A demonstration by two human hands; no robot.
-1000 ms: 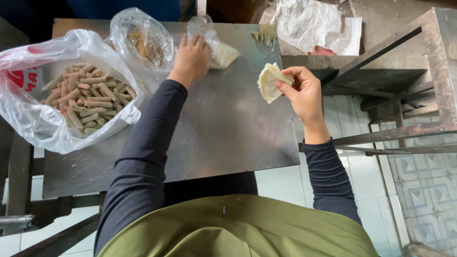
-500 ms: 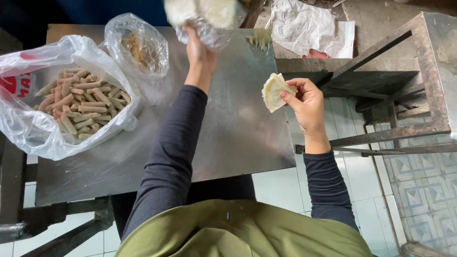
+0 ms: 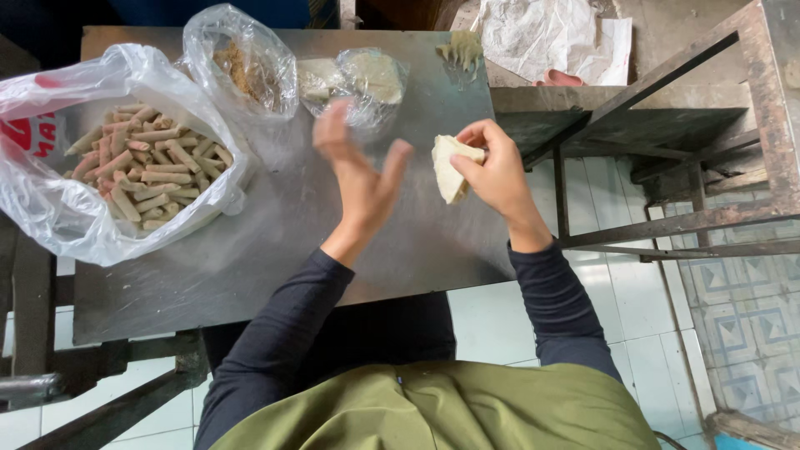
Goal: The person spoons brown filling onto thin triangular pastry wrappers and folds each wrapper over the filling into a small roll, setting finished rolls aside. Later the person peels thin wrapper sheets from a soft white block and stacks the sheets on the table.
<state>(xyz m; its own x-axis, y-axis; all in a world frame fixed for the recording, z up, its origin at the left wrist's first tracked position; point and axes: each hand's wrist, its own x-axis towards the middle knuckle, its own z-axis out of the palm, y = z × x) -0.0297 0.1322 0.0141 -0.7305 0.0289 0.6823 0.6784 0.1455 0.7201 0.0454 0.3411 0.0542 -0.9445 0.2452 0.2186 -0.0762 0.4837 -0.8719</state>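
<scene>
Single head-mounted view, aimed steeply downward, close over the metal table and both forearms.

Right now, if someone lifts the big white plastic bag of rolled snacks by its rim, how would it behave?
The white bag would probably sag, since its thin film already lies crumpled around the load. It looks rather heavy for a bag, being full of rolled sticks. The sticks may slide and spill, because the mouth is wide open.
</scene>
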